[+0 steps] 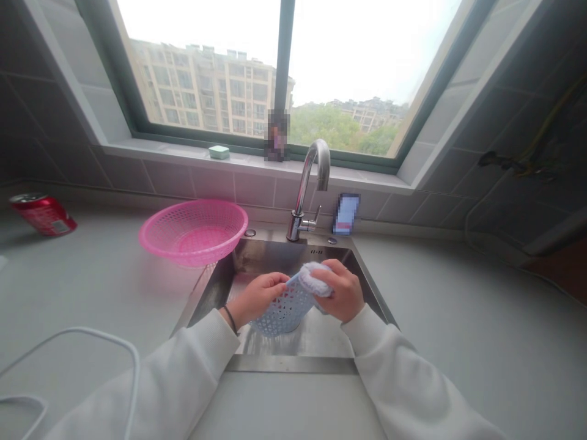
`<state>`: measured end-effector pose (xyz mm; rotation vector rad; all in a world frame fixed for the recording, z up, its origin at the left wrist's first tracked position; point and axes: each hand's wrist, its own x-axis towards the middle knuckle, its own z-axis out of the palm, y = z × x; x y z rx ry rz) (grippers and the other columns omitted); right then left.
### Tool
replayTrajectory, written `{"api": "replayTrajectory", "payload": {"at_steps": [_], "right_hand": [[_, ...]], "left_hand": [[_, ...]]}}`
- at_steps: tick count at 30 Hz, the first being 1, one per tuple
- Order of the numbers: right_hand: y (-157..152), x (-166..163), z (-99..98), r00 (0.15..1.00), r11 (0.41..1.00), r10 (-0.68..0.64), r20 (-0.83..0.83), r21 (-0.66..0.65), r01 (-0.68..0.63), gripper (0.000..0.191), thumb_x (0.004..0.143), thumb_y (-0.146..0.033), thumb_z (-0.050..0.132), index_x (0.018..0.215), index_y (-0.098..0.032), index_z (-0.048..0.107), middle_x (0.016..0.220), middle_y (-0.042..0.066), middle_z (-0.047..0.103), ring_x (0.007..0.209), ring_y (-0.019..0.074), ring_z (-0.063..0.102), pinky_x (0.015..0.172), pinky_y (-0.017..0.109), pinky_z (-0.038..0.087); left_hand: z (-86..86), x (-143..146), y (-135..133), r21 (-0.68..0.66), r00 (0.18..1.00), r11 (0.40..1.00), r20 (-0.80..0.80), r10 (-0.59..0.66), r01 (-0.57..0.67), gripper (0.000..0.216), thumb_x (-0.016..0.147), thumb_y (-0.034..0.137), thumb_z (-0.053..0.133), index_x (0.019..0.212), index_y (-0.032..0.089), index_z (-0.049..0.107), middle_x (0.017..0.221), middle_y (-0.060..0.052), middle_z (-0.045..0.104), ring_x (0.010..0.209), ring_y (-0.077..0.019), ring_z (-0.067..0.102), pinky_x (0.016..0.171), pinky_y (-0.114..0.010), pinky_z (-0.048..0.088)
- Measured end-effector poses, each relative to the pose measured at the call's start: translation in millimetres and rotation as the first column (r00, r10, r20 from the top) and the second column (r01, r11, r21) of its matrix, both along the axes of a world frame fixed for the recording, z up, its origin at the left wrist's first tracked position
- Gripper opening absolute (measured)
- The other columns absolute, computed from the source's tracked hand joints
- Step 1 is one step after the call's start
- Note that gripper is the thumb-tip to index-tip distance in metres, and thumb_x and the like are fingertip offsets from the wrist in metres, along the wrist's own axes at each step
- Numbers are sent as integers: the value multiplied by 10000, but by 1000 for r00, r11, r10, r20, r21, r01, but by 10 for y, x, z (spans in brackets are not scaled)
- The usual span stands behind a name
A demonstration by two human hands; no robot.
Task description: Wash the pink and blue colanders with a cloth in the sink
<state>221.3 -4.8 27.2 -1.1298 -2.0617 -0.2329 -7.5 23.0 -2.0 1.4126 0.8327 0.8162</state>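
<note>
My left hand [259, 297] pinches the rim of a light blue perforated plastic basket [280, 311], which is tilted inside the sink. A bunched white cloth [315, 278] is gripped in my right hand [342, 290] and lies against the basket's rim on the right. Both hands are over the stainless steel sink [287, 365]. Behind them the chrome faucet [300, 189] curves up at the sink's back edge; no water shows at its spout. My fingers hide part of the basket's rim.
A pink perforated basket [195, 235] stands left of the sink, partly over its edge. Farther left is a red can [43, 214]. A phone [346, 214] leans on the back wall, and a pale green box [219, 152] sits on the windowsill. A white cable [98, 337] loops at lower left.
</note>
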Motion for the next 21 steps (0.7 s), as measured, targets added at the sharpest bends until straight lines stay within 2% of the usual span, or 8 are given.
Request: {"api": "replayTrajectory", "payload": {"at_steps": [4, 6, 8, 11, 14, 16, 18, 21], "right_hand": [[-123, -214, -21, 957, 963, 270, 107, -36, -268, 203, 745, -287, 683, 931, -253, 757, 983, 67, 711, 785, 198, 692, 688, 285, 552], [-101, -229, -53, 949, 954, 294, 110, -92, -285, 236, 720, -270, 688, 945, -252, 756, 984, 66, 712, 787, 201, 697, 688, 287, 558], [-18, -157, -88, 978, 970, 204, 37, -142, -197, 305, 694, -220, 682, 989, -249, 756, 1028, 70, 714, 819, 201, 713, 716, 283, 570], [136, 31, -120, 999, 983, -45, -28, -178, 39, 349, 686, -169, 661, 1010, -255, 758, 1050, 63, 717, 846, 210, 726, 740, 292, 579], [178, 124, -105, 986, 976, -162, -27, -151, 156, 330, 693, -171, 674, 996, -266, 765, 1031, 55, 719, 842, 219, 725, 732, 301, 579], [110, 71, -78, 995, 990, -93, -25, -106, 90, 292, 703, -199, 694, 978, -265, 769, 1027, 60, 710, 832, 212, 718, 725, 293, 575], [4, -44, -56, 999, 996, 52, -5, -69, -52, 248, 719, -236, 704, 957, -263, 769, 1021, 64, 699, 810, 198, 704, 705, 281, 566], [-99, -186, -53, 965, 965, 253, 68, -88, -247, 230, 723, -258, 699, 942, -267, 766, 986, 57, 695, 775, 185, 684, 678, 273, 556]], "left_hand": [[-64, 19, -26, 36, 993, 994, -61, 103, -101, 96, 772, 274, 579, 818, 190, 570, 652, 56, 521, 595, -125, 489, 561, -232, 378], [-71, 28, -32, 71, 987, 988, -73, 141, -136, 67, 790, 263, 545, 820, 206, 530, 616, 77, 459, 539, -113, 446, 523, -223, 355], [-55, 39, -28, 103, 982, 982, -80, 169, -160, 139, 832, 325, 545, 899, 203, 555, 632, 73, 485, 530, -119, 460, 518, -229, 374], [-4, 51, -16, 133, 975, 979, -138, 173, -154, 341, 865, 447, 558, 1045, 166, 630, 672, 26, 591, 573, -156, 540, 539, -256, 416], [42, 38, -10, 203, 966, 972, -205, 158, -116, 365, 878, 458, 544, 959, 146, 714, 688, -25, 659, 620, -184, 590, 570, -271, 430], [53, 17, -12, 256, 960, 959, -215, 177, -120, 361, 884, 449, 534, 893, 147, 732, 702, -41, 685, 638, -190, 607, 586, -273, 435], [50, -5, -14, 299, 958, 944, -202, 203, -137, 350, 884, 438, 532, 884, 149, 730, 728, -48, 704, 655, -192, 619, 599, -272, 442], [46, -21, -20, 331, 963, 936, -187, 192, -123, 326, 879, 422, 537, 885, 154, 722, 749, -47, 710, 648, -182, 614, 600, -266, 444]]}}
